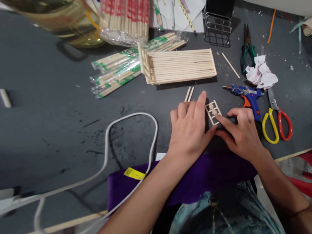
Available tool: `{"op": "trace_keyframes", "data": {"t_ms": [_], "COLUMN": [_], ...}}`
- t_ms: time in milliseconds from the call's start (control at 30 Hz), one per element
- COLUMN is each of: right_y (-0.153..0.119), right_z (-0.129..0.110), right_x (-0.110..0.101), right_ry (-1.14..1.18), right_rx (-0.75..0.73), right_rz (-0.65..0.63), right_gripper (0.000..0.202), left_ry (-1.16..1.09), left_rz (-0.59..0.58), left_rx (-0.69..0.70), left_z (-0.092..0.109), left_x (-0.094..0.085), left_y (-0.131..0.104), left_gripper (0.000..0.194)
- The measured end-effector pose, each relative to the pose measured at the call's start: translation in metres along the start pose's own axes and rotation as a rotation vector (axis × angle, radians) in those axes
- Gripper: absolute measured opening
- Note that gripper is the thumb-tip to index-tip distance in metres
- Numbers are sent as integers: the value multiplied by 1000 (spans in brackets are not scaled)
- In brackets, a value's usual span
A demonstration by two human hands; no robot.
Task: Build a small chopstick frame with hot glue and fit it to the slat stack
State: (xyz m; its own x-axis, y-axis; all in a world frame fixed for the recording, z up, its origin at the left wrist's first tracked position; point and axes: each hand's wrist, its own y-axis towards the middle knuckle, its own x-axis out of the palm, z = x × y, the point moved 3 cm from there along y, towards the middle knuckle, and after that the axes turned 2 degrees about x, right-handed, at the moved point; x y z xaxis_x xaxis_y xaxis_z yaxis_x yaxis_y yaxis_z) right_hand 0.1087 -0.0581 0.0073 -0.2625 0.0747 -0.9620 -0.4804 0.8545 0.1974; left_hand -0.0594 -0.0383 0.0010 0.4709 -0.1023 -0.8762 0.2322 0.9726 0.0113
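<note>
A small wooden stick frame [210, 113] with crossbars and small patterned pieces inside lies on the dark table. My left hand [188, 127] rests palm down at its left side, fingers stretched out, index finger pointing forward and thumb near the frame's lower edge. My right hand [241, 129] holds the frame's lower right corner, index fingertip on it, thumb just below and the other fingers curled. Two short wooden sticks [189, 94] lie beyond my left fingers, partly hidden. Farther back sits a larger model of parallel sticks [182, 65] with a raised left end.
To the right lie a blue glue gun [243, 92], scissors [275, 116], pliers [248, 48] and crumpled paper [261, 73]. Chopstick packets [121, 73] and a large bundle [125, 10] are behind. A white cable [106, 148] loops at left, across a purple cloth [211, 175].
</note>
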Motion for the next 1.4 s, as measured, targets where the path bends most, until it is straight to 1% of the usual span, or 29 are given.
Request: {"op": "trace_keyframes", "data": {"t_ms": [267,500,700,900,1100,1300,1400], "right_y": [-1,-1,-1,0,0,0,0], "right_z": [0,1,0,1,0,1,1], "right_x": [0,1,0,1,0,1,1], "right_ry": [23,25,42,44,34,59,57], "right_rx": [19,-1,15,14,-8,5,-7], "right_rz": [-13,-11,-9,-30,-11,-20,-4], "right_gripper": [36,38,34,35,36,35,34], "left_ry": [-6,-1,-10,-11,-12,-13,-8], "left_rz": [13,9,8,8,27,11,10], "left_rx": [6,-2,-9,-12,-1,-14,-9], "left_z": [-1,0,0,0,0,1,2], "left_x": [2,2,1,1,1,0,0], "left_y": [-1,0,0,0,0,0,1], "left_gripper": [90,84,85,85,83,82,82]}}
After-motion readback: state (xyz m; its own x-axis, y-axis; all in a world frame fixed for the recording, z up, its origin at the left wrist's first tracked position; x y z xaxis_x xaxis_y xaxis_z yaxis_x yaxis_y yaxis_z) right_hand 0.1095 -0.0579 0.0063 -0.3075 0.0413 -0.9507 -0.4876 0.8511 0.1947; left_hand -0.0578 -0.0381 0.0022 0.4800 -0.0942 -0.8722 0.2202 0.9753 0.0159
